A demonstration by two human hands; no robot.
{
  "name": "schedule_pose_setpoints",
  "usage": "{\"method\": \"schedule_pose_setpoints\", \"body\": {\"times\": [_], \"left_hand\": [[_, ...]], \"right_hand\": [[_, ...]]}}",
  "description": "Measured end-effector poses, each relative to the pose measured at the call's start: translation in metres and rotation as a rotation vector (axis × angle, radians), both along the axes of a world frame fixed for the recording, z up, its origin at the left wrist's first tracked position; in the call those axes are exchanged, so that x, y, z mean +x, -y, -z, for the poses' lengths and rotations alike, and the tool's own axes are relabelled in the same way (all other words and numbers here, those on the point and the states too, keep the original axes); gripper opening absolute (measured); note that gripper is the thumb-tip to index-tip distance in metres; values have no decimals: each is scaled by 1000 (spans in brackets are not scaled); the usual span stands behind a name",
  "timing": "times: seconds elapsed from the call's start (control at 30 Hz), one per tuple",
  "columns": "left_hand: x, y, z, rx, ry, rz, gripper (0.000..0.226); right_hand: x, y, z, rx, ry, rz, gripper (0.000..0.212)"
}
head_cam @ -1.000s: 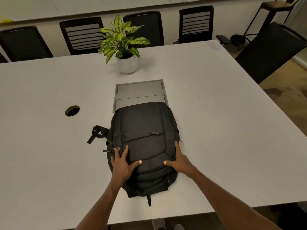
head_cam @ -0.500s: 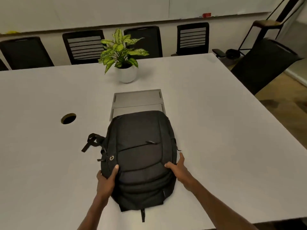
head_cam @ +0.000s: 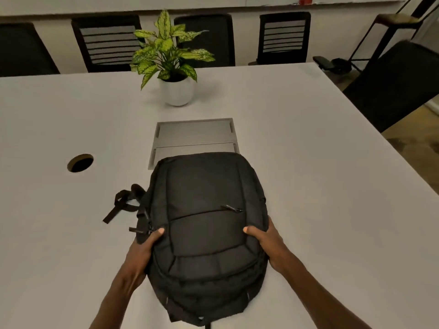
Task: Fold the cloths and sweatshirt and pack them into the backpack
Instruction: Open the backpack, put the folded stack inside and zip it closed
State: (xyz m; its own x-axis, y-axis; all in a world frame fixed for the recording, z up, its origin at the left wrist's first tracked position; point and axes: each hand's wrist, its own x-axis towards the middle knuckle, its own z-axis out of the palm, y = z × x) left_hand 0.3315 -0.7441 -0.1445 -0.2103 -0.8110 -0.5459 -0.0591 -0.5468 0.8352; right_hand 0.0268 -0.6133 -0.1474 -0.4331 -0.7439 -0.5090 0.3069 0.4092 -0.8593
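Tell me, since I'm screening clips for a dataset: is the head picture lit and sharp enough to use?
Head view: dim, warm lighting; the black fabric backpack reads as a dark mass, though its seams and front zip show. Slightly soft throughout. Wide-angle bending at the white table's edges. Both hands, left and right, are clear; no glare.

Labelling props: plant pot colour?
White, plain; the plant pot shows best in the head view.
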Motion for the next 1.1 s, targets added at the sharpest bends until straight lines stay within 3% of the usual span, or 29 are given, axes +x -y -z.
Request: {"method": "schedule_pose_setpoints", "body": {"times": [0.1,0.27,0.37,0.5,0.67,0.77,1.0,1.1], "left_hand": [[-16,-3,-7,-36,-23,-9,52],[-20,-12,3,30,-31,10,65],[-11,-6,5,109,-45,63,62],[-11,9,6,123,-48,63,52],[1,23,9,87,15,4,73],[18,26,14,95,40,-39,60],[30,37,9,97,61,-7,55],[35,35,14,99,68,-4,62]], "right_hand": [[-14,-9,-2,5,-64,20,63],[-19,-19,8,83,-70,-60,87],[-19,-17,9,60,46,-93,103],[-18,-10,17,6,186,-64,98],[-7,6,10,-20,155,-98,86],[4,15,11,-36,136,-130,66],[26,14,17,10,138,-91,75],[32,14,15,48,108,-93,69]]}}
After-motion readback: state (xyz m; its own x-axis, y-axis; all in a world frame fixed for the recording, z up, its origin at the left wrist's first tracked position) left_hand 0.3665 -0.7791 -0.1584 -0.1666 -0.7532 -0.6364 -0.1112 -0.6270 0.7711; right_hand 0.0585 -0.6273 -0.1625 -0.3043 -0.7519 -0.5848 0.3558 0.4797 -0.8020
